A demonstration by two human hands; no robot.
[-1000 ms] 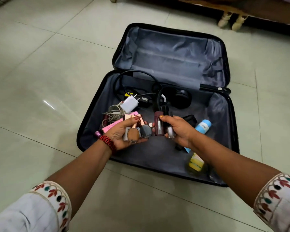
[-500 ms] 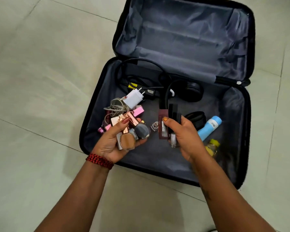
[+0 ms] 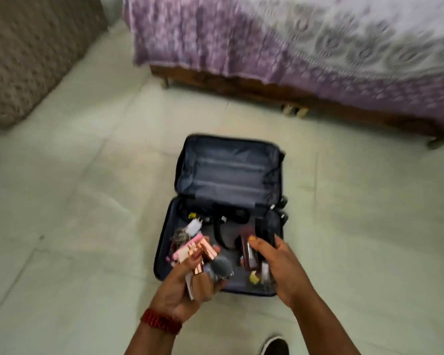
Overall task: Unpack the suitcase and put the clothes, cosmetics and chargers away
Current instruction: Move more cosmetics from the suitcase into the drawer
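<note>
While the open suitcase [image 3: 228,216] lies on the tiled floor [image 3: 87,201] at the centre of the frame, your left hand [image 3: 182,285] is cupped around a handful of cosmetics [image 3: 205,262] at lower centre: rose-gold tubes, a grey brush head and a round compact. Your right hand [image 3: 282,267], just to its right, is closed on a dark red case [image 3: 248,252] and some black tubes. A white charger [image 3: 194,226] and black cables [image 3: 228,216] sit in the suitcase's lower half, and the bed [image 3: 318,60] with its purple cover fills the upper right.
</note>
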